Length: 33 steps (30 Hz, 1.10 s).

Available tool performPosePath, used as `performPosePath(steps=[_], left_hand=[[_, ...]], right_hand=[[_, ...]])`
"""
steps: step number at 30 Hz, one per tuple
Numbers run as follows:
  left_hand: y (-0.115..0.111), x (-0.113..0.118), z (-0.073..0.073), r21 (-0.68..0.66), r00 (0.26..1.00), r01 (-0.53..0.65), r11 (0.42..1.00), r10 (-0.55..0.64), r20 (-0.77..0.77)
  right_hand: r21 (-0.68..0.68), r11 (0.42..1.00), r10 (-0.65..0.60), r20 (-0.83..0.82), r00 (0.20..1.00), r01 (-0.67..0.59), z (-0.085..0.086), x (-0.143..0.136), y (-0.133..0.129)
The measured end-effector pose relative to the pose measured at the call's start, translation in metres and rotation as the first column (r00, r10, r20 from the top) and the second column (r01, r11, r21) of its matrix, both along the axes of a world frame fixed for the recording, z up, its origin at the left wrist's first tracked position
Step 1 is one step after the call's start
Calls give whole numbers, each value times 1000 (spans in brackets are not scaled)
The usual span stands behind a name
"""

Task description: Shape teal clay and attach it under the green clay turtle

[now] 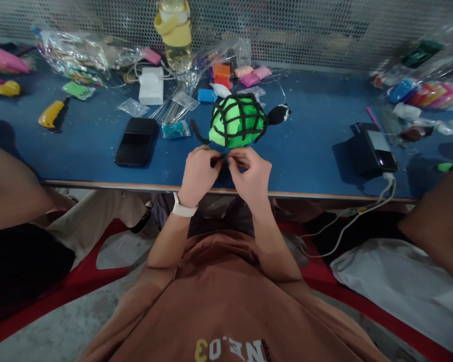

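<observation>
A turtle model [238, 120] with a bright green shell crossed by black strips sits on the blue table. Its black head with white marks points right, and a curved black strip [199, 132] lies at its left end. Just in front of it, near the table's front edge, my left hand [199, 171] and my right hand [252, 173] meet, fingers closed in a pinch. Whatever is between the fingertips is small, dark and mostly hidden. A white band circles my left wrist.
A black phone [136, 142] lies left, beside a teal clay packet [175, 129] and metal wires. Behind stand a yellow-topped bottle [175, 35] and a white box [151, 85]. A yellow cutter [52, 114] is farther left; a dark cabled device [375, 148] stands right. People sit on both sides.
</observation>
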<state>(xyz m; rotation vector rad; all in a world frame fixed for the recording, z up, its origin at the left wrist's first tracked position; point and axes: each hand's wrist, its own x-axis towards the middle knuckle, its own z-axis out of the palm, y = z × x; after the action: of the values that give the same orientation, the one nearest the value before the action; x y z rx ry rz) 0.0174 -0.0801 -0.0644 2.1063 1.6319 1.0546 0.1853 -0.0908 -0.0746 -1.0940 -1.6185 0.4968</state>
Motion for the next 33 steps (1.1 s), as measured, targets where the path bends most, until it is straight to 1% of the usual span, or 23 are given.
performPosePath(steps=[4, 9, 14, 19, 23, 26, 33], left_hand=[[-2, 1, -2, 39, 1000, -17, 999, 17, -17], [-3, 2, -3, 36, 999, -35, 999, 35, -4], [-6, 3, 1, 37, 999, -52, 998, 51, 12], [-7, 3, 1, 13, 998, -55, 998, 55, 28], [-7, 5, -2, 21, 998, -61, 998, 61, -14], [-8, 5, -3, 28, 996, -56, 998, 57, -64], [-9, 4, 1, -3, 985, -46, 999, 45, -164]], right_hand=[[-4, 999, -32, 36, 999, 32, -1, 1, 0], [1, 999, -37, 43, 998, 37, -1, 1, 0], [25, 999, -28, -3, 1000, 28, -1, 0, 1], [6, 999, -39, -8, 999, 39, -3, 0, 1], [11, 1000, -26, -27, 999, 26, -1, 0, 0], [-8, 1000, -29, -8, 1000, 28, 0, 0, 0], [-34, 999, -9, 19, 1000, 10, -1, 1, 2]])
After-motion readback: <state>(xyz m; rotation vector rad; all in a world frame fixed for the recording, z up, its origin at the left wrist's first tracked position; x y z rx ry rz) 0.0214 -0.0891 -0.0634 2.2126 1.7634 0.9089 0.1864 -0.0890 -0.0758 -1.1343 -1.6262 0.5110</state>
